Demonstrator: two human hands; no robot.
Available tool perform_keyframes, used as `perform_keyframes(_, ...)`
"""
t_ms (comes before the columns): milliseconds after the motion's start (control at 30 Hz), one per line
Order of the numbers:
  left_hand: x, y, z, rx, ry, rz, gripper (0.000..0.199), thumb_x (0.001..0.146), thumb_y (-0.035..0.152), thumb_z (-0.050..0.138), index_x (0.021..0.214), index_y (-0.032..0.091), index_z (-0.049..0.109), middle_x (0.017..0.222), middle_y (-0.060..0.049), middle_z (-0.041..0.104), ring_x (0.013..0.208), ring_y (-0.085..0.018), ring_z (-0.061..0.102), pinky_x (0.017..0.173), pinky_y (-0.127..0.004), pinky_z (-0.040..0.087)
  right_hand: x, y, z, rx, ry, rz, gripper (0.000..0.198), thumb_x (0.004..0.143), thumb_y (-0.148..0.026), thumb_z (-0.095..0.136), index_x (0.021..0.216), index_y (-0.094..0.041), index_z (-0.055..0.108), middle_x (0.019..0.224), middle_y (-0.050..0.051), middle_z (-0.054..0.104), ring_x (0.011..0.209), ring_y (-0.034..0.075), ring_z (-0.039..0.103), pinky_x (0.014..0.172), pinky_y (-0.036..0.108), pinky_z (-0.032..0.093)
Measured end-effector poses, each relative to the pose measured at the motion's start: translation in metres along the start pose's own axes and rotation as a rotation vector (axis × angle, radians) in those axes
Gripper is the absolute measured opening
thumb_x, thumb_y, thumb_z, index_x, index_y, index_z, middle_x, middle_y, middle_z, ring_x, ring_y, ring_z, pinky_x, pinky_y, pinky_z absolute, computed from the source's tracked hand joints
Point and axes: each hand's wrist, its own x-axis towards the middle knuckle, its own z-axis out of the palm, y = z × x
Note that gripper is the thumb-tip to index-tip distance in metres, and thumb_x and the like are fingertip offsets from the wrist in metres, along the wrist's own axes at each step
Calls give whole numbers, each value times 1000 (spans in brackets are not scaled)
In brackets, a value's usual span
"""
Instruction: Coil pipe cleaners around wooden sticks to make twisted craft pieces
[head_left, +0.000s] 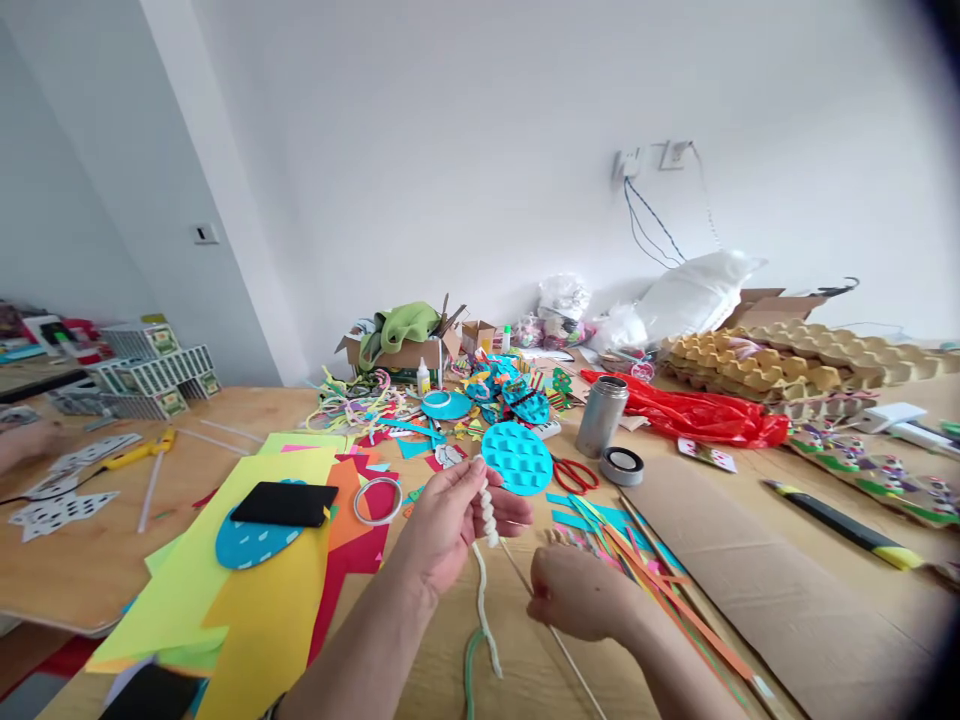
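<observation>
Between the thumb and fingers of my left hand (pixel 450 525) is a white fuzzy cord, perhaps a pipe cleaner, wound into a coil (pixel 489 520) on the end of a thin wooden stick (pixel 574 665). Its loose white tail (pixel 484 605) hangs below, and a green strand (pixel 470 665) lies under that. My right hand (pixel 577 590) is closed, knuckles up, with its fingertips at the stick just below the coil; the grip itself is partly hidden. Beyond my hands lies a round blue piece (pixel 517 458) with raised squares.
Red scissors (pixel 576 476), a metal bottle (pixel 603 415) and its lid (pixel 622 466) stand beyond my right hand. Cardboard (pixel 757 560) and a utility knife (pixel 840 525) lie right. Coloured paper (pixel 270 600) and a black phone (pixel 285 503) lie left. Another person's hand (pixel 26 445) shows far left.
</observation>
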Motion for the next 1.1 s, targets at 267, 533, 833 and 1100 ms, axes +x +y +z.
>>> perform_keyframes(267, 3, -4, 2, -27, 86, 125, 30, 71, 42, 66, 74, 15, 55, 64, -6, 68, 77, -22, 67, 75, -33, 50, 1, -14, -20, 171, 24, -28, 28, 81, -34, 51, 61, -19, 63, 57, 1, 60, 53, 13, 53, 50, 23, 37)
perform_keyframes(533, 4, -11, 3, 36, 64, 191, 28, 78, 42, 60, 80, 14, 57, 74, -8, 70, 82, -21, 67, 74, -31, 48, -1, -41, -20, 1175, -33, -15, 29, 73, -43, 66, 75, -14, 64, 65, 1, 59, 55, 9, 51, 49, 20, 41)
perform_keyframes(833, 4, -3, -1, 92, 49, 207, 32, 71, 34, 69, 92, 10, 63, 86, -13, 71, 89, -24, 65, 80, -33, 46, 0, -38, -21, 1011, 133, -1, 33, 73, -47, 64, 69, -14, 63, 59, -1, 54, 53, 11, 47, 49, 21, 39)
perform_keyframes(1100, 4, 2, -5, 186, 104, 194, 30, 69, 32, 71, 87, 9, 65, 79, -13, 71, 85, -24, 66, 80, -35, 47, 1, -35, -18, 800, 185, -34, 33, 77, -47, 59, 71, -14, 62, 59, 1, 54, 54, 12, 47, 49, 23, 38)
